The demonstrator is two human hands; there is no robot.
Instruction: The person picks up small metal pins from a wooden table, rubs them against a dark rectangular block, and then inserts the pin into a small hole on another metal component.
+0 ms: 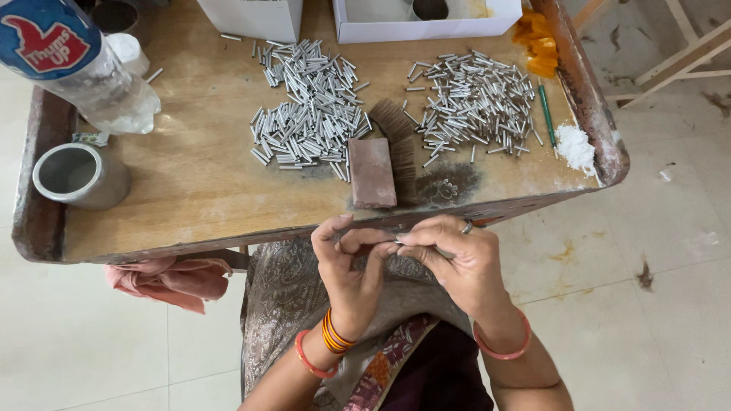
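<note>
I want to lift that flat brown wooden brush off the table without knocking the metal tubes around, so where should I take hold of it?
Probably grip the flat brown wooden brush by its block's two long edges, near the end closest to the table's front edge, coming from above. The far end touches the left pile of small silver metal tubes, and the bristles splay right.

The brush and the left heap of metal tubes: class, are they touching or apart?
Touching. The head view shows the brush lying against the left heap, tubes resting at its block and bristles with no gap.
</note>
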